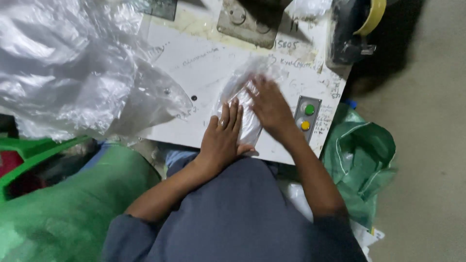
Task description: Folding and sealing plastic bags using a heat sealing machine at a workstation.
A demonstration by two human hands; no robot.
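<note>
A small clear plastic bag lies flat on the white worktable. My left hand rests palm down on the bag's near end, fingers together and pointing away from me. My right hand lies flat on the bag just beyond and to the right, slightly blurred, fingers spread toward the upper left. Neither hand grips anything; both press on the plastic.
A big heap of clear plastic sheeting covers the table's left side. A grey box with a green and a yellow button sits by my right wrist. Green woven sacks stand at left and right. A metal plate lies at the back.
</note>
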